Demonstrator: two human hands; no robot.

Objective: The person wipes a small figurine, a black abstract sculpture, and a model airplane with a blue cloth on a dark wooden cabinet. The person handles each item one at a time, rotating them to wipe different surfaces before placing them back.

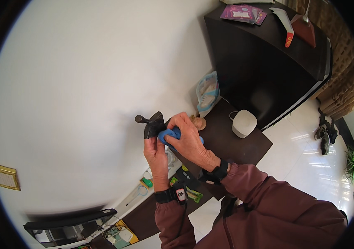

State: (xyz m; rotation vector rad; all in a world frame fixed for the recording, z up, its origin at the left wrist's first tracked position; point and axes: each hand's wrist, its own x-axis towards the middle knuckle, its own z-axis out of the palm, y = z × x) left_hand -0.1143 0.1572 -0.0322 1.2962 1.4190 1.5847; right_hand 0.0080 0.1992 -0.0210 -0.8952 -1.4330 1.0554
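Note:
My left hand (157, 155) grips a dark object (154, 125) from below; it has a flat angular part and a short knobbed stem pointing left, and I cannot tell exactly what it is. Pinched in the fingers of my right hand (188, 141) is a crumpled blue cloth (169, 135), which lies against the right side of the dark object. Both hands are close together, raised in front of the white wall. Part of the dark object is hidden behind my fingers and the cloth.
A dark low cabinet top (251, 149) bears a white rounded box (244, 123), a round pinkish-brown item (199, 123) and a plastic package (208, 93). A tall dark cabinet (257, 62) rises behind. A television (71, 228) stands at lower left; shoes (324, 140) lie on the floor at right.

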